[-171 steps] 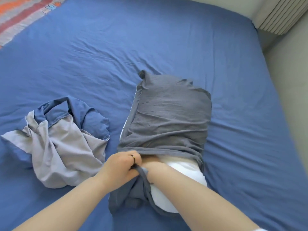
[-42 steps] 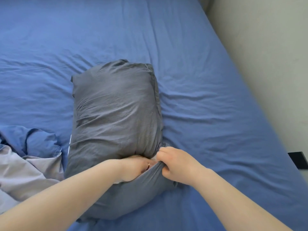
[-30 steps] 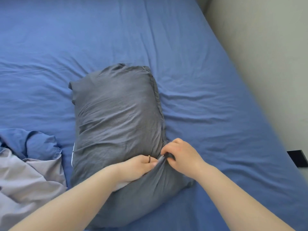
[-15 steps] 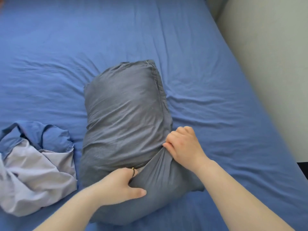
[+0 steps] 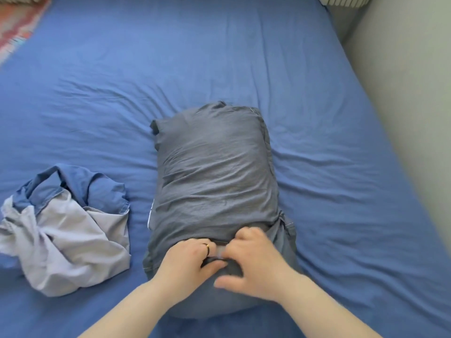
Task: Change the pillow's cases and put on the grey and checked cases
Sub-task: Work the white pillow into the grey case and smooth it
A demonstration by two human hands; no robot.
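Note:
A pillow in a dark grey case lies lengthwise in the middle of the blue bed. Its open end faces me, where the inner flap folds over. My left hand, with a ring on it, grips the edge of the grey case at that opening. My right hand is just beside it, fingers curled into the same fold of grey fabric, thumb lying on the flap. A sliver of white pillow shows at the case's left edge. No checked case is in view.
A crumpled blue and pale grey pillowcase lies on the blue sheet to the left of the pillow. A striped orange cloth sits at the far left corner. A wall runs along the bed's right side.
Both hands have come together at the middle of the case's opening. The view has swung left, so the pillow sits more central and the removed case shows fully.

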